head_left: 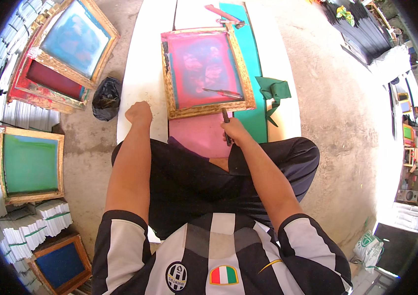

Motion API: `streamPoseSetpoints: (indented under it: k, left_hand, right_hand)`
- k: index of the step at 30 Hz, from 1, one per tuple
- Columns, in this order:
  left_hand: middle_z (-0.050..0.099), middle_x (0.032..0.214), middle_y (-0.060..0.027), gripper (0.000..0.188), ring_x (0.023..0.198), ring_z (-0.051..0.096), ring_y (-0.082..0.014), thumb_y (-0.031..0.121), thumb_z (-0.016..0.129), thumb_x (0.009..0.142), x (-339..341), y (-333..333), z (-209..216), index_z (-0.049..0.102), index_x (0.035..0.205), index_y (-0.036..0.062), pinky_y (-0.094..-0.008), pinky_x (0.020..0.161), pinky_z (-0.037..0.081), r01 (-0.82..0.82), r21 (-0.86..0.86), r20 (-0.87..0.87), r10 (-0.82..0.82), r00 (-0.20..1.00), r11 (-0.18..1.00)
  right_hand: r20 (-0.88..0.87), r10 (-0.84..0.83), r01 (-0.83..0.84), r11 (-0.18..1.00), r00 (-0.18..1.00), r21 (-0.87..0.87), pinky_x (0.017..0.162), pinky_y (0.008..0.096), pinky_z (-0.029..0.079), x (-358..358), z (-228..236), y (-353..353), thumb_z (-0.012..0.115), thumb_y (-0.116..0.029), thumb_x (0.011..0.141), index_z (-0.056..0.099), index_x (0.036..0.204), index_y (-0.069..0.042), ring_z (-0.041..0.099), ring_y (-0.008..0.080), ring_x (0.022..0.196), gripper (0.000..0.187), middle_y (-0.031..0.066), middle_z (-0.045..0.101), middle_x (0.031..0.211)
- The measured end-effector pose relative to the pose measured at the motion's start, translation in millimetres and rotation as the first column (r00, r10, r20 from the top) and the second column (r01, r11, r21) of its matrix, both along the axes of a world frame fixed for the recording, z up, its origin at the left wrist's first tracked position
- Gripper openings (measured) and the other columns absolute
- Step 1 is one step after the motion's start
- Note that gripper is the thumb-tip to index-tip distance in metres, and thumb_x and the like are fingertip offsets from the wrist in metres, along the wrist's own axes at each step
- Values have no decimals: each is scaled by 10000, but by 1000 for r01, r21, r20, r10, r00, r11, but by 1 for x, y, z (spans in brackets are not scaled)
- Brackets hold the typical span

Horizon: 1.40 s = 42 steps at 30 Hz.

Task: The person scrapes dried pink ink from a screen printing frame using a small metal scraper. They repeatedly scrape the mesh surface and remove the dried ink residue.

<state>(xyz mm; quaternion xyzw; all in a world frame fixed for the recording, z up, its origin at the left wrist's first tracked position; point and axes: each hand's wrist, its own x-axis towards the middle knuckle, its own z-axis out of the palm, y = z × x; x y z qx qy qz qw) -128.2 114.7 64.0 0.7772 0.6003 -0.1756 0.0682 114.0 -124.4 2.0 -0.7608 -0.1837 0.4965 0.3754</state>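
1. Two hands are in play here; the right hand [235, 132] is gripping a slim dark tool [225, 116] at the near bar of the pink framed screen [186, 83]; I can't tell if the tip is touching wood.
2. The left hand [138, 113] is balling into a fist over the white tabletop [142, 73], apart from the screen's left side; I can't see if anything is tucked inside.
3. The screen is lying on the tabletop, just ahead of the person's knees; imo a firm, low grip is working best on that tool, with the free hand bracing the left bar so the frame isn't skating around.
4. A thin bladed tool [226, 93] is lying loose on the mesh; to me it's asking to slide or scratch if the frame is getting tilted, so I'd be parking it elsewhere first.
5. A metal clamp [231, 22] is sitting at the far bar; a green cloth [274, 89] is bunching up beside the right bar, probably close enough to be snagging.
6. Over on the left, a black bag [106, 101] is slumping beside the tabletop; a green-mesh frame [30, 160] is leaning by white stacks [51, 219].
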Motion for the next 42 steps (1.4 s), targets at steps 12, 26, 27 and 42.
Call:
streamPoseSetpoints:
  k: [12, 26, 27, 42]
  left_hand:
    - [731, 1132, -146, 239, 1063, 709, -306, 115, 654, 853, 15, -8, -14, 754, 1068, 88, -408, 862, 577, 20, -58, 51, -17, 999, 998]
    - [725, 1171, -107, 230, 1091, 701, -284, 149, 649, 881, 39, -22, -12, 761, 1080, 128, -383, 829, 581, 107, -154, 94, -93, 991, 982]
    - [725, 1172, -107, 229, 1089, 701, -284, 148, 649, 880, 38, -22, -14, 761, 1079, 128, -382, 828, 582, 115, -145, 101, -101, 990, 983]
    - [711, 1161, -186, 258, 1088, 693, -349, 153, 618, 875, 43, -20, -15, 736, 1085, 61, -452, 893, 566, 123, -205, 100, -104, 990, 971]
  right_hand:
    - [80, 78, -58, 971, 994, -234, 425, 499, 487, 27, 0, 23, 617, -166, 880, 551, 909, 95, 623, 309, 527, 271, 179, 575, 668]
    - [103, 245, -170, 867, 964, -469, 400, 526, 498, 21, 50, 52, 525, -77, 835, 564, 878, 86, 650, 335, 547, 174, 243, 614, 688]
    - [117, 247, -168, 871, 962, -462, 394, 514, 493, 23, 47, 52, 515, -71, 834, 563, 866, 86, 645, 334, 535, 168, 245, 615, 682]
    - [493, 395, -152, 874, 775, -461, 844, 494, 519, 22, 10, 27, 551, -149, 856, 655, 1022, 73, 646, 416, 994, 296, 296, 651, 1062]
